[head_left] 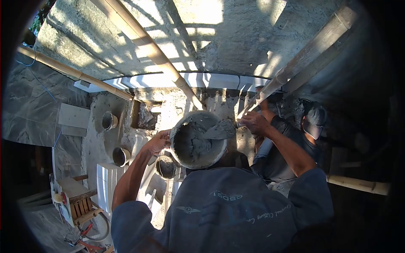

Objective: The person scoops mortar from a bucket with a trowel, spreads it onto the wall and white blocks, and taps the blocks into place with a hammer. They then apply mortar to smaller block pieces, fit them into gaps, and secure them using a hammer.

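Note:
My left hand (158, 142) grips the rim of a round bucket (178, 158) at its left side. Wet grey mortar (196, 141) lies inside the bucket, held in front of my chest. Closed around the handle of a trowel, my right hand (255, 123) is just right of the bucket. The trowel (221, 130) reaches over the bucket's right rim, its blade coated with mortar. Below my left hand stands a smaller bucket (166, 167) with grey material in it.
A crouching co-worker in a cap (315, 120) is close on my right. Bamboo poles (158, 52) slant down ahead, before a rough wall (240, 46) with white tiles (181, 80) along its base. More buckets (121, 156), a tile stack (109, 183) and a wooden stool (78, 198) stand left.

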`<state>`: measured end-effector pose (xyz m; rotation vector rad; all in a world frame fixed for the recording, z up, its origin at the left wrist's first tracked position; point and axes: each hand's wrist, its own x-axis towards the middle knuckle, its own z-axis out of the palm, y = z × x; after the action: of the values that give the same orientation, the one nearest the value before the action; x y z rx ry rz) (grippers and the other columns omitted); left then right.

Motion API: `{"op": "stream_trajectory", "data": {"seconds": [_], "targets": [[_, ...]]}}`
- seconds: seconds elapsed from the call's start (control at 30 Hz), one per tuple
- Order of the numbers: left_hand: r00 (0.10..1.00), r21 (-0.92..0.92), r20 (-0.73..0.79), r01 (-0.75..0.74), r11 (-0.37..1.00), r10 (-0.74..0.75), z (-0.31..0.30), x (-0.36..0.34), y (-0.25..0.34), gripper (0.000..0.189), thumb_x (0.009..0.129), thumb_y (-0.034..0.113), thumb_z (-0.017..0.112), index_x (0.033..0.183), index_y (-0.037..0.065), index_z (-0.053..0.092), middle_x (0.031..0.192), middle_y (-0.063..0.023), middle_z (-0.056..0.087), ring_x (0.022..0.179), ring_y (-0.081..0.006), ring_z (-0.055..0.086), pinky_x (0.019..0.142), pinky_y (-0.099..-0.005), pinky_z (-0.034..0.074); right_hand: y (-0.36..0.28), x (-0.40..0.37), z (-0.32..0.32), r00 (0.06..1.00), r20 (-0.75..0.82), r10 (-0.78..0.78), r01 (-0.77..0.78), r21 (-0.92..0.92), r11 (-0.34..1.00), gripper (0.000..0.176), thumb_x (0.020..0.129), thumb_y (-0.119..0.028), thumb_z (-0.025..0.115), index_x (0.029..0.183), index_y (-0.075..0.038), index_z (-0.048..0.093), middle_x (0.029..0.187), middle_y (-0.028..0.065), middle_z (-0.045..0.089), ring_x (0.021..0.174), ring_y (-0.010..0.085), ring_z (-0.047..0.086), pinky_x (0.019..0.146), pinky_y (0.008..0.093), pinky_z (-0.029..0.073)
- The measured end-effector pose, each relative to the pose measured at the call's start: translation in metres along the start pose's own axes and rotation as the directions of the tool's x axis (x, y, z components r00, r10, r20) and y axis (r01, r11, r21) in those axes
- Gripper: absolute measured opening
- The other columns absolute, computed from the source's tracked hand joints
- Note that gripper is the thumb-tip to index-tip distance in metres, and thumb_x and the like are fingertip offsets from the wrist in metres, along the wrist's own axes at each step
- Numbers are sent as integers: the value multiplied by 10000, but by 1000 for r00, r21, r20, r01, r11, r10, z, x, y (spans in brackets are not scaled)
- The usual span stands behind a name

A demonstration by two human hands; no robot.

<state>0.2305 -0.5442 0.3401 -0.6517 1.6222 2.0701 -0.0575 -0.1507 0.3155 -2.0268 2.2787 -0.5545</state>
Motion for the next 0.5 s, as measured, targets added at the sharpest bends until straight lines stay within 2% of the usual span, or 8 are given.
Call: {"op": "stream_trajectory", "data": {"seconds": [0.07, 0.13, 0.2, 0.33, 0.4, 0.43, 0.47, 0.5], "targets": [[998, 55, 27, -55, 997, 54, -9, -6, -9, 546, 732, -134, 516, 1252, 28, 557, 1036, -32, 681, 903, -121, 656, 722, -254, 527, 7, -13, -1, 996, -82, -25, 22, -35, 999, 295, 761, -123, 611, 1056, -103, 622, 994, 39, 646, 907, 245, 598, 797, 384, 486], [998, 30, -24, -62, 998, 63, -7, -16, -14, 540, 708, -139, 526, 1219, 32, 562, 1060, -34, 671, 913, -130, 657, 774, -265, 524, 16, -26, -12, 999, 10, 47, -46, -90, 995, 349, 761, -134, 624, 1110, -118, 620, 1041, 39, 643, 905, 236, 592, 782, 376, 483], [999, -58, -42, -36, 998, 34, 1, -22, -13, 547, 693, -146, 504, 1208, 31, 563, 1050, -39, 665, 850, -130, 649, 728, -266, 517, 28, -35, -22, 999, -33, -5, 1, -131, 991, 411, 731, -116, 646, 1141, -122, 612, 1050, 41, 632, 919, 236, 593, 793, 367, 483], [994, 11, -90, -65, 998, 66, -8, -27, -20, 504, 691, -154, 483, 1152, 29, 574, 934, -22, 660, 732, -105, 619, 624, -249, 491, 25, -48, -74, 1000, 4, 30, -28, -207, 978, 461, 694, -68, 650, 1151, -110, 610, 1015, 55, 633, 911, 252, 600, 805, 360, 484], [996, -22, -59, -76, 997, 74, -2, -39, -11, 462, 681, -159, 460, 1080, 37, 587, 808, 11, 627, 618, -64, 552, 526, -223, 420, 18, -55, -98, 981, -9, 193, -189, -240, 952, 357, 711, -79, 644, 1067, -76, 622, 930, 50, 621, 891, 277, 598, 814, 385, 499], [991, -42, -46, -124, 991, 122, 1, -39, -11, 411, 676, -153, 458, 1005, 52, 596, 727, 43, 586, 567, -35, 497, 485, -207, 362, 9, -58, -102, 929, -53, 366, -370, -94, 924, 349, 706, -112, 681, 1042, -51, 610, 870, 88, 631, 859, 313, 610, 763, 388, 504], [991, -37, -38, -132, 991, 131, 3, -39, -5, 411, 676, -153, 458, 1005, 52, 596, 727, 43, 586, 567, -35, 497, 485, -207, 362, 0, -48, -115, 927, -62, 370, -375, -103, 922, 349, 706, -112, 681, 1042, -51, 610, 870, 88, 631, 859, 313, 610, 763, 388, 504], [991, 2, -84, -102, 995, 102, 6, -39, 1, 411, 682, -143, 471, 1016, 55, 604, 737, 45, 593, 568, -34, 491, 484, -203, 349, -12, -35, -127, 908, 59, 416, -420, 92, 903, 350, 717, -124, 695, 1043, -39, 603, 835, 106, 638, 814, 318, 623, 725, 390, 503]]}}
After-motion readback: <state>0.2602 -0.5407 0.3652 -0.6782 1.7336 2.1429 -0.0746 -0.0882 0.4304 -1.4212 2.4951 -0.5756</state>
